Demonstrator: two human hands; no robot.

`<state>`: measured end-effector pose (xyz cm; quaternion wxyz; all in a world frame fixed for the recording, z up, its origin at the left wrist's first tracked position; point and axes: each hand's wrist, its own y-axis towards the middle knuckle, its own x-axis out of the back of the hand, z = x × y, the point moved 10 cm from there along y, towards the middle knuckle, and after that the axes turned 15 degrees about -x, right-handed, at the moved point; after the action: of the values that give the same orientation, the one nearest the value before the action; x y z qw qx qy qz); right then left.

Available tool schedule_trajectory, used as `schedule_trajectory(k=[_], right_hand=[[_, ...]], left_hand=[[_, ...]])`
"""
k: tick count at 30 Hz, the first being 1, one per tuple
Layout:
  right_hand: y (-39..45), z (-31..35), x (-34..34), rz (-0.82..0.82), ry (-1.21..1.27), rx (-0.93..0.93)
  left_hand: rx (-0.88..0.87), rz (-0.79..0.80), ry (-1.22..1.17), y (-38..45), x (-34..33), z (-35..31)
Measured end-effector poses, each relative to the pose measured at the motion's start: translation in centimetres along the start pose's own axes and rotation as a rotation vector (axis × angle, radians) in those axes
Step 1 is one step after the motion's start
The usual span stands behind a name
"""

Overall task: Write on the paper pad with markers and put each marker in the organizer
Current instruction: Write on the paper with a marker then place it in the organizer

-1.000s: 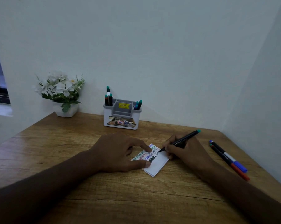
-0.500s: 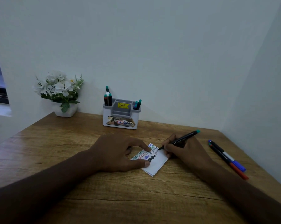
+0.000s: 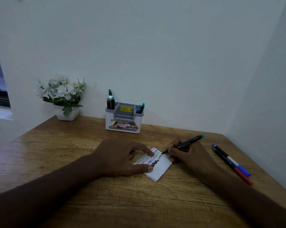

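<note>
On wooden desk [image 3: 73,162] (white walls [image 3: 155,46])

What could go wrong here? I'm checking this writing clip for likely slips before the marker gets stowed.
1. The paper pad is small and pinned only by the left hand; it may shift if that hand lifts.
2. The right hand holds the black marker uncapped; its tip could mark the table.
3. The blue marker and red marker lie near the table's right edge and might roll off.
</note>
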<state>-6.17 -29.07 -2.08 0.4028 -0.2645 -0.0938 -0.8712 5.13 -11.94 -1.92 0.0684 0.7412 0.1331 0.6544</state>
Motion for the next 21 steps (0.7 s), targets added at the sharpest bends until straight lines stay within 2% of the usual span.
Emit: schedule_trajectory(k=[3, 21], right_hand=[[0.15, -0.23, 0.07, 0.015, 0.059, -0.013], [0.41, -0.41, 0.02, 0.0, 0.044, -0.033]], left_hand=[[0.001, 0.002, 0.003, -0.01, -0.13, 0.07], [0.034, 0.023, 0.004, 0.17, -0.09, 0.14]])
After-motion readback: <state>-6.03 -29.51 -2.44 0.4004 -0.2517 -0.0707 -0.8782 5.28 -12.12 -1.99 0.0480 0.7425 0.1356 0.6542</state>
